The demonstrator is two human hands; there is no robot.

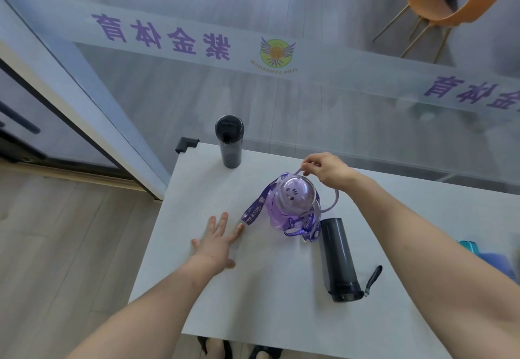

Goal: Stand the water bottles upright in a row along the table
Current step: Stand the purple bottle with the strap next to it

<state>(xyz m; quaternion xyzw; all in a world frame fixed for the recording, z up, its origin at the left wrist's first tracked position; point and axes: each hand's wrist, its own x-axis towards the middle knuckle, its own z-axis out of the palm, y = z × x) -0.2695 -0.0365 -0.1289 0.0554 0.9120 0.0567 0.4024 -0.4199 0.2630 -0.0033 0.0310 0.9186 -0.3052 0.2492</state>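
Note:
A dark grey bottle (230, 141) stands upright near the far left corner of the white table (225, 296). In the middle stands a round purple bottle (292, 203) with a domed lid and a printed purple strap. My right hand (326, 171) is shut on its thin loop handle, just above and behind the lid. A second dark grey bottle (339, 260) lies on its side to the right, cap toward me, with a short dark strap. My left hand (218, 242) rests flat on the table, fingers spread, left of the purple bottle and holding nothing.
A teal object (468, 246) shows at the table's right edge, partly hidden by my right arm. A glass wall with purple lettering runs behind the table, an orange chair (455, 1) beyond it. A black corner guard (185, 144) caps the far left corner.

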